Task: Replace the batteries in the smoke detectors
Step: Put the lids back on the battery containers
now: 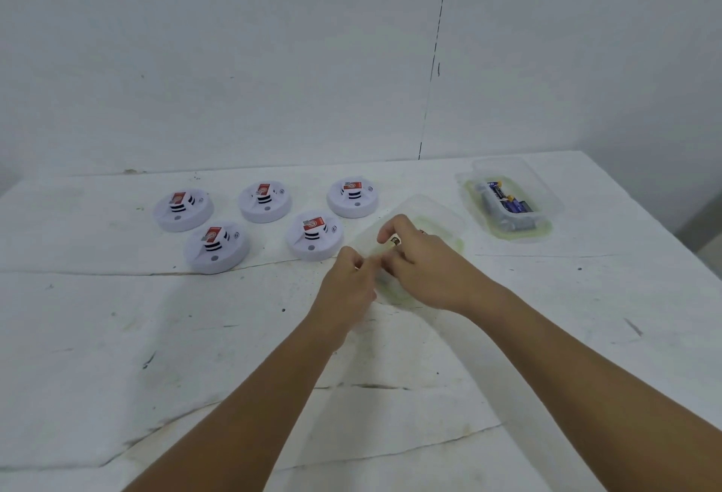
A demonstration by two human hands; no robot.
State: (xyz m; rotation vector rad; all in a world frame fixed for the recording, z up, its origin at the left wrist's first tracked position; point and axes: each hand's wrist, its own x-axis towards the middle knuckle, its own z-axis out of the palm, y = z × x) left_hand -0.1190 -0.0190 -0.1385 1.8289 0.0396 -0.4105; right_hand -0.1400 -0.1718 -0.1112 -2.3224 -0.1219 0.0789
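White table [117, 335], scuffed, cracked, dark specks all over. Plain white wall [234, 61] behind, thin dark vertical seam [431, 73] right of center. Light flat, even.

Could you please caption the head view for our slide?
Both hands, left hand and right hand, work over a clear container beside five smoke detectors.

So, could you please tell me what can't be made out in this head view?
- What the right hand pinches: small, mostly covered by fingers.
- Contents of the near clear container: hidden by both hands.
- Left hand fingers' grip: blurred.
- Battery labels in the far container: too small.
- Smoke detector stickers: unreadable.
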